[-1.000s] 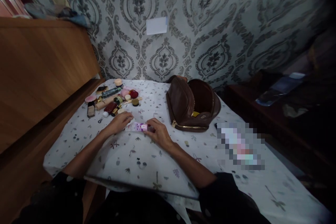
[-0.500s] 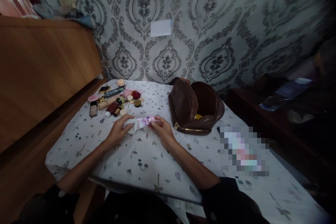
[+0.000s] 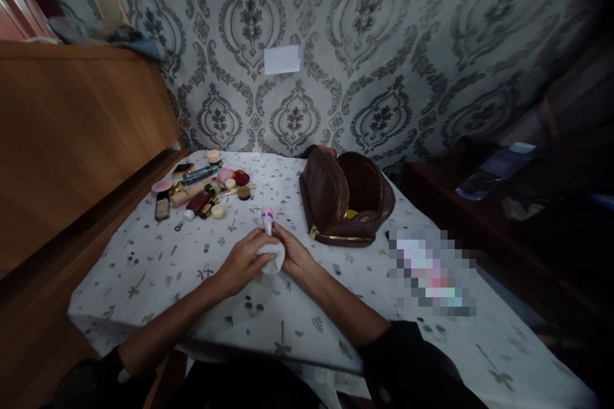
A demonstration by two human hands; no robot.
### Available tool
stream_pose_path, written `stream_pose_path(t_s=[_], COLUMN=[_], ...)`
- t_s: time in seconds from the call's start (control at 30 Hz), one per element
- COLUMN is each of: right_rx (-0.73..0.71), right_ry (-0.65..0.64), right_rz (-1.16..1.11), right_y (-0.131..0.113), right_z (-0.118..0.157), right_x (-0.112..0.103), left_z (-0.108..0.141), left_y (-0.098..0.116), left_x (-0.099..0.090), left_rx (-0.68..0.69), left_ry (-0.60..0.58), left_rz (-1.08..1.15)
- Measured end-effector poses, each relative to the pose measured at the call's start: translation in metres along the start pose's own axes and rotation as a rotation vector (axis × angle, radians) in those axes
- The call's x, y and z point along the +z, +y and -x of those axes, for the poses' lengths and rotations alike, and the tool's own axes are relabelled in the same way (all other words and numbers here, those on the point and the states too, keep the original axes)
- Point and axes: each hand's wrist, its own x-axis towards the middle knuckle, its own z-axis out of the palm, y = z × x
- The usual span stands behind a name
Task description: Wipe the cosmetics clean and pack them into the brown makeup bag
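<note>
My left hand (image 3: 247,260) is closed, with its fingers and thumb around a white, round, soft-looking pad (image 3: 272,258). A small pink and purple tube (image 3: 267,220) points away from me, just beyond the pad, and its lower end is hidden between my hands. My right hand (image 3: 293,253) is closed about the tube's lower part and the pad's right side; most of its fingertips are out of sight. Both hands meet above the patterned tablecloth (image 3: 192,307). To their right stands a brown cosmetic bag (image 3: 326,195) with its top unzipped and something yellow inside.
Makeup items lie in a group at the back left, among them a foundation bottle (image 3: 162,206), a dark red tube (image 3: 198,200) and a small round jar (image 3: 244,193). A blurred-out item (image 3: 432,275) lies at right. A wooden cabinet (image 3: 86,140) borders the left.
Both hands have come closer together and nearer to me. The tube has turned from lying sideways between them to pointing away. The white pad now shows as a round face.
</note>
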Motion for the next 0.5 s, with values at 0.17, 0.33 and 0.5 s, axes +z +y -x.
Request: stream_pose_path(t_s=[0.17,0.33,0.5], right_rx=[0.123,0.121,0.099], right_ry=[-0.044,-0.158,-0.196], right_rz=[0.048,-0.01,-0.125], right_y=[-0.005,-0.006,-0.005], right_z=[0.008,0.013,0.013], right_x=[0.01,0.015,0.02], left_z=[-0.005,-0.003,-0.012], left_y=[0.007,0.009,-0.001], left_x=[-0.005,-0.004,-0.01], left_rx=[0.0,0.016,-0.006], left_ry=[-0.133,0.018,0.159], left_rz=[0.166,0.023,-0.272])
